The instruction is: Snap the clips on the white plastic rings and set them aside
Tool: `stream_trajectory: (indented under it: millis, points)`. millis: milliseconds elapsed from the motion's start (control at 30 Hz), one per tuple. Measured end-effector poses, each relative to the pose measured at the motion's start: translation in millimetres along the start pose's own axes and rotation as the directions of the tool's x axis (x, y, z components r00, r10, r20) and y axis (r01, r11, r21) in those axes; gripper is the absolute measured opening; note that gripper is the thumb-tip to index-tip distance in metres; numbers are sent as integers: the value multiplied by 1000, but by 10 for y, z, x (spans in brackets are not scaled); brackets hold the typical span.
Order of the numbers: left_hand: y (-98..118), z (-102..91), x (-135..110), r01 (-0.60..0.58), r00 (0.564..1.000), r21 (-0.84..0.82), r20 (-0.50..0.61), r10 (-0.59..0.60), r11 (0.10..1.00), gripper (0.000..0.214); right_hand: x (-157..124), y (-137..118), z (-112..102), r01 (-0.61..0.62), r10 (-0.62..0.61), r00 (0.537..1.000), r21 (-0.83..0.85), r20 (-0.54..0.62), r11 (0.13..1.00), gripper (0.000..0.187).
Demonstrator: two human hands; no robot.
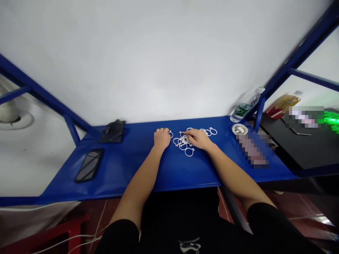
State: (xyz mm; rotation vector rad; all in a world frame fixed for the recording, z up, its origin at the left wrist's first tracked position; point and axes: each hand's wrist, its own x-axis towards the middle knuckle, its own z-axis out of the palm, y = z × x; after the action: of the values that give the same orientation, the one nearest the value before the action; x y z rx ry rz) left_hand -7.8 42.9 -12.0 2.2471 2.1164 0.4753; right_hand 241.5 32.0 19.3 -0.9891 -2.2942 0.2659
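Our left hand (162, 137) rests curled on the blue table (127, 169) with a single white ring (171, 134) at its fingertips; we cannot tell whether it is pinched. Our right hand (199, 138) lies open, fingers flat on the pile of white rings (183, 142) near the table's far edge. The rings look light, thin, stiff and prone to tangling, so each is best pinched at the rim. A phone (89, 165) lies well to the left, a water bottle (246, 104) to the right.

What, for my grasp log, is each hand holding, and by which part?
The left hand seems to pinch a small white ring at its edge, fingers curled; the right hand only touches the pile of rings with its fingers.
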Motion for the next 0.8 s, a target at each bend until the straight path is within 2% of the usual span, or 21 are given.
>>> stream_trajectory:
  millis: [133, 233, 333, 400, 467, 533, 600, 633, 733, 800]
  points:
    - [60, 1, 6, -7, 1000, 13, 19, 7, 1000, 25, 4, 5, 14, -12, 12, 1000, -5, 7, 1000, 33]
    - [61, -14, 5, 36, 999, -40, -2, -36, 999, 22, 7, 1, 15, -4, 4, 1000, -2, 10, 1000, 33]
    - [53, -30, -20, 49, 996, -153, -68, -60, 987, 21, 8, -24, 2, -9, 9, 1000, 11, 1, 1000, 33]
    - [72, -30, -60, -54, 985, -225, -171, 16, 973, 18, 7, -51, -14, -32, 32, 999, 23, -12, 999, 33]
    - [122, -23, -116, -248, 934, -257, -320, 159, 934, 15, 5, -76, -30, -57, 58, 998, 38, -26, 998, 35]
    - [193, -15, -174, -433, 838, -234, -459, 294, 870, 15, 3, -94, -41, -57, 58, 998, 52, -32, 997, 37]
    - [264, -14, -220, -544, 752, -198, -546, 370, 815, 18, 2, -102, -45, -31, 32, 999, 57, -20, 998, 36]
    - [292, -16, -235, -574, 723, -186, -573, 386, 798, 18, 2, -103, -45, -17, 17, 1000, 56, -11, 998, 36]
    - [330, -27, -251, -612, 680, -174, -614, 402, 771, 18, 0, -104, -44, 6, -7, 1000, 62, 14, 998, 33]
    - [327, -32, -253, -618, 681, -177, -606, 410, 766, 19, -2, -105, -41, 9, -11, 1000, 77, 17, 997, 32]
